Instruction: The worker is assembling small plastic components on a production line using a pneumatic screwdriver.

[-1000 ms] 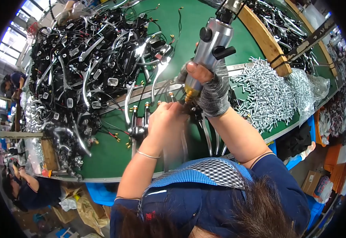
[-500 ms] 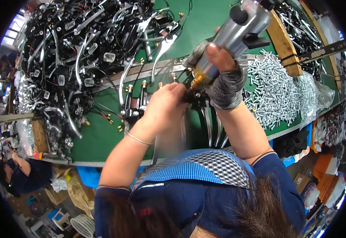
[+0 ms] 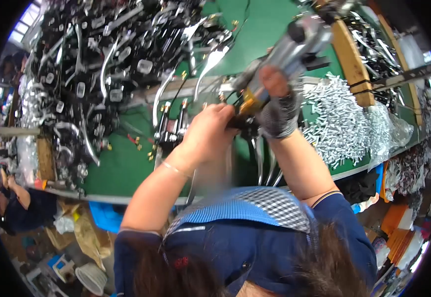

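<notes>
My right hand [image 3: 280,113], in a grey glove with bare fingertips, is wrapped round a silver air screwdriver [image 3: 299,44]. The tool slants down to the left, and its brass-coloured nose [image 3: 248,103] ends beside the fingers of my left hand [image 3: 209,126]. That bare left hand is closed on a black brake lever assembly [image 3: 239,122], mostly hidden behind the fingers and the nose. Left of it, more brake lever assemblies [image 3: 168,124] stand along a metal rail [image 3: 141,98] with their levers pointing various ways. Motion smears the driver and my right fingers.
A heap of black and silver brake levers [image 3: 121,54] covers the left of the green table [image 3: 121,173]. Small silver screws [image 3: 331,123] are piled at the right, by a wooden bar [image 3: 355,64] and clear plastic bag [image 3: 388,128]. Another person [image 3: 25,203] is at far left.
The driver has tilted slightly and blurred, its nose still beside my left fingers. My left hand keeps its hold. The whole view has shifted a little.
</notes>
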Demonstrator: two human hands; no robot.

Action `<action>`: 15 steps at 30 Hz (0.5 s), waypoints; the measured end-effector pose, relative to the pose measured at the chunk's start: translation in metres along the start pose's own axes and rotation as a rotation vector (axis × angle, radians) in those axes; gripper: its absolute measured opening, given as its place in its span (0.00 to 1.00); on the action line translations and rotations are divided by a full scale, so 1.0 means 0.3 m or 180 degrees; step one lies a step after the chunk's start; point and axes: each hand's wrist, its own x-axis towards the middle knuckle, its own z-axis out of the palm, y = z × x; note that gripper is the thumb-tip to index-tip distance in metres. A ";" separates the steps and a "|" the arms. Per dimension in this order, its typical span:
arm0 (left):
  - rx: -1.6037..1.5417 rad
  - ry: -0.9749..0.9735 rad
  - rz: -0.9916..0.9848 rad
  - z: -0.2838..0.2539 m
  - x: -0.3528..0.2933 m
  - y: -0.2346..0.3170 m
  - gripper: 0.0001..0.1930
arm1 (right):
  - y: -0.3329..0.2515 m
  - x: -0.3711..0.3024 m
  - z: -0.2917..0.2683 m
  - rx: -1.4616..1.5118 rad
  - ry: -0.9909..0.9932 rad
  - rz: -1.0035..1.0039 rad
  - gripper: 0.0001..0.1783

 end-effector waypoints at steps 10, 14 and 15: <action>0.0070 0.1206 0.0041 -0.104 -0.101 -0.028 0.08 | -0.045 0.020 -0.060 -0.0600 -0.0542 -0.0608 0.32; 0.0547 0.2995 -0.1094 -0.247 -0.355 -0.227 0.07 | 0.038 0.023 -0.559 -0.2725 -0.0265 -0.0301 0.13; 0.0739 0.3094 -0.1282 -0.253 -0.427 -0.303 0.07 | 0.046 -0.007 -0.688 -0.3086 -0.0081 0.0406 0.13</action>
